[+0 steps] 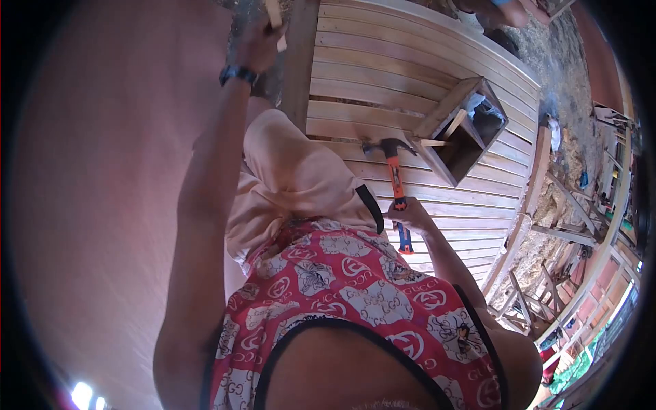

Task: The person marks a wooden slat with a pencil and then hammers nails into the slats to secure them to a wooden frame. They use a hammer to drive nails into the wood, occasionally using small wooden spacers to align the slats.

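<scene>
My right hand [410, 215] is wrapped round a claw hammer [395, 174] with an orange and dark blue handle. The hammer's dark head points away from me, above a slatted wooden surface [369, 75]. Stretched far forward on the left, my left hand [260, 46] has a dark band at its wrist and is closed on a pale strip of wood [273, 12]. That hand is partly dim and blurred. Just beyond the hammer head, an open wooden box [444, 113] rests tilted in view on the slats, with thin wooden sticks [454, 126] and bluish plastic [477, 106] in it.
A reddish wall [116, 191] runs close along my left side. At the top right, part of another person [502, 12] shows. Wooden frames and scrap timber [570, 236] stand on the littered ground to the right. A dark beam [298, 65] borders the slats.
</scene>
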`<move>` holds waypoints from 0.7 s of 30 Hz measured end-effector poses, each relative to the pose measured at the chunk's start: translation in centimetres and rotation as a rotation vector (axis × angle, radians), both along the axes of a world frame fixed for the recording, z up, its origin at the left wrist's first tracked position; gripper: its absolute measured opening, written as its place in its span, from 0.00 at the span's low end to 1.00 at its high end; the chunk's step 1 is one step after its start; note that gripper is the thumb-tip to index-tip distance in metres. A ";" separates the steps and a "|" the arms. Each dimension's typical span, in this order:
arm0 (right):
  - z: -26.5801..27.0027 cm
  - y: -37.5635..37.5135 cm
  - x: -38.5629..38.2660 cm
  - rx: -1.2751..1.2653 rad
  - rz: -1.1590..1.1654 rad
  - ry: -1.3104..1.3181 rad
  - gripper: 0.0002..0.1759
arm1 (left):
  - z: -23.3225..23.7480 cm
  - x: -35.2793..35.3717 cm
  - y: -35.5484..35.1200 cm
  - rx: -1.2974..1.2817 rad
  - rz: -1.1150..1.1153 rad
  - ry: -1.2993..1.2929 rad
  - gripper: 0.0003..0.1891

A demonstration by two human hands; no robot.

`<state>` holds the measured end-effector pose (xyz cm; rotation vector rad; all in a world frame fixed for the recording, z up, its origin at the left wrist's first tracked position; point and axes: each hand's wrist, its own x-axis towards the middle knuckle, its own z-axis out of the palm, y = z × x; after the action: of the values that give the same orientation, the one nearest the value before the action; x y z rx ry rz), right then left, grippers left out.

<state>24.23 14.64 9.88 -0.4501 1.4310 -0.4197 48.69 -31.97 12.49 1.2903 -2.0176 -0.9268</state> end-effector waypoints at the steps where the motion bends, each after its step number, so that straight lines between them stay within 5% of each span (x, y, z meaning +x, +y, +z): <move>1: -0.4 0.5 0.0 -0.019 -0.001 0.016 0.13 | -1.2 1.1 0.9 -0.033 0.015 0.050 0.15; 7: -2.1 0.8 0.6 0.079 -0.123 0.193 0.18 | -5.2 5.7 3.6 0.319 0.101 0.017 0.15; 12: -3.3 0.7 0.9 0.140 -0.268 0.198 0.17 | -8.4 10.1 -4.2 0.302 0.043 -0.086 0.14; 14: -2.0 -0.3 1.1 0.181 -0.270 0.212 0.16 | -13.3 14.4 -9.8 0.397 0.018 0.216 0.13; 16: -2.0 -0.4 0.9 0.242 -0.234 0.226 0.16 | -10.6 18.4 -13.5 0.234 -0.183 -0.212 0.13; 18: -1.5 -1.0 0.9 0.269 -0.229 0.221 0.16 | -6.7 21.0 -14.3 0.561 0.035 -0.105 0.14; 21: -1.4 -2.0 0.9 0.338 -0.197 0.223 0.17 | -3.6 26.6 -11.8 0.555 0.119 -0.287 0.13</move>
<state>25.13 12.69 8.47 -0.0835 1.7333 -0.2817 75.33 -43.79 8.88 1.9111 -1.9271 -1.3688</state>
